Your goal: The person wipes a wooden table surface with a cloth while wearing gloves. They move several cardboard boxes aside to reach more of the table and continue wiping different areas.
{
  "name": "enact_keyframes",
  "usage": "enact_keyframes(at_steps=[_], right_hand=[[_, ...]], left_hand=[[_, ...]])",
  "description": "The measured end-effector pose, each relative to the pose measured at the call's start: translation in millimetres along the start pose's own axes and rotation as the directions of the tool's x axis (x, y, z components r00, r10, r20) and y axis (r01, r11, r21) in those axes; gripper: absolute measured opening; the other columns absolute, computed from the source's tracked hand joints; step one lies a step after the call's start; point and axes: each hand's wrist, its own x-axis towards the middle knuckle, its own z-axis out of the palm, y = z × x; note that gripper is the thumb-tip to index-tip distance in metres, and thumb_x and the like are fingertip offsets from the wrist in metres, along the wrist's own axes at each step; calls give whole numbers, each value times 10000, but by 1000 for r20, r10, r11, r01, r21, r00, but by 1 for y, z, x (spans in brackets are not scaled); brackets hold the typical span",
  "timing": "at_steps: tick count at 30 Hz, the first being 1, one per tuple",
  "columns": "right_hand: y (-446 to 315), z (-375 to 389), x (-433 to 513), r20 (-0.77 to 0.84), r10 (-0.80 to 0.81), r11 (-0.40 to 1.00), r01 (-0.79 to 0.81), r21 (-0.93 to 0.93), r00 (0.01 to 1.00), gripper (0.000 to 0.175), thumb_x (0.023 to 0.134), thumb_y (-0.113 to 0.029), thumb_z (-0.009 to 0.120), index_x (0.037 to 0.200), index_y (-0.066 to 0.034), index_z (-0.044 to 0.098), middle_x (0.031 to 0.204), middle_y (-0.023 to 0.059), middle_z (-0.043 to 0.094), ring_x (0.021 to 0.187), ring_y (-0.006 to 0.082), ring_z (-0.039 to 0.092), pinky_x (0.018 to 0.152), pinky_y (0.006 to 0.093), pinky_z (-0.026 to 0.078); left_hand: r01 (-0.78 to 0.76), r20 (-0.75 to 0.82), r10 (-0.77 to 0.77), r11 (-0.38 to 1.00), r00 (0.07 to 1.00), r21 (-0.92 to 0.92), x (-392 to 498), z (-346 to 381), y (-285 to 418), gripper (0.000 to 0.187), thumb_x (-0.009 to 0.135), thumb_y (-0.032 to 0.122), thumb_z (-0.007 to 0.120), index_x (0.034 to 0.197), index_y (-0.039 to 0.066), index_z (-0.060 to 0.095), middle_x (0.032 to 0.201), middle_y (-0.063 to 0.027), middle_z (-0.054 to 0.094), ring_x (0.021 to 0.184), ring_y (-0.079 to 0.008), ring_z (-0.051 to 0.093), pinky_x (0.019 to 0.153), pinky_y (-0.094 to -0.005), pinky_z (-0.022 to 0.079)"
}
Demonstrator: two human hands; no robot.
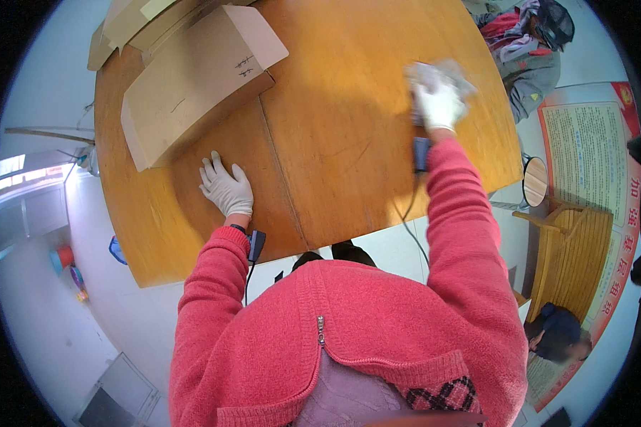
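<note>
A wooden table [342, 139] with a seam across its top spreads before me. My right hand [440, 104], in a white glove, presses a greyish cloth [451, 72] against the tabletop on the right; both are blurred. My left hand [227, 187], gloved too, rests flat on the wood with its fingers spread and holds nothing. Just beyond it lies a cardboard box [192, 91] with a long flap folded out, bearing a few handwritten marks. Small dark devices with cables are at my right wrist [421, 153] and left wrist [256, 245].
A person [531, 64] in grey is beside the table's far right side. Someone else [558, 333] sits on a slatted wooden bench [571, 261] at the lower right. A round stool [535, 181] stands by the right table edge. A printed wall poster [585, 155] hangs behind.
</note>
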Motion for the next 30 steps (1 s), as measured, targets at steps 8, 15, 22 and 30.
enact_keyframes(at_steps=[8, 15, 22, 30], right_hand=[[-207, -25, -156, 131, -678, 685, 557, 469, 723, 496, 823, -283, 811, 1307, -205, 736, 1416, 110, 659, 1400, 334, 572, 1151, 687, 390], [-46, -50, -126, 171, -294, 936, 247, 250, 940, 393, 822, -281, 765, 1211, -224, 780, 1310, 91, 749, 1243, 316, 679, 952, 575, 501], [211, -66, -97, -98, 504, 844, -513, -156, 858, 761, 956, -596, 683, 1605, -210, 584, 1592, 237, 590, 1447, 430, 582, 1189, 568, 467], [236, -41, -52, -126, 657, 725, -669, -166, 743, 715, 950, -528, 702, 1573, -187, 620, 1518, 234, 644, 1357, 417, 648, 1130, 576, 514]], left_hand=[[-21, 4, 21, 1000, 1000, 15, -2, 1, -3, 682, 1055, 419, 593, 1671, 164, 450, 1727, -161, 432, 1592, -385, 380, 1245, -674, 311], [-13, 22, 13, 1000, 1000, 16, -1, 3, -4, 681, 1062, 422, 587, 1680, 174, 444, 1733, -161, 427, 1599, -378, 376, 1239, -675, 322], [-10, 23, 9, 999, 1000, 30, -1, 5, -6, 690, 1065, 420, 587, 1691, 179, 426, 1741, -162, 419, 1615, -374, 356, 1255, -676, 301], [-12, 9, 11, 1000, 1000, 8, -4, 4, -3, 691, 1063, 376, 596, 1696, 166, 414, 1741, -170, 410, 1612, -392, 347, 1262, -678, 278]])
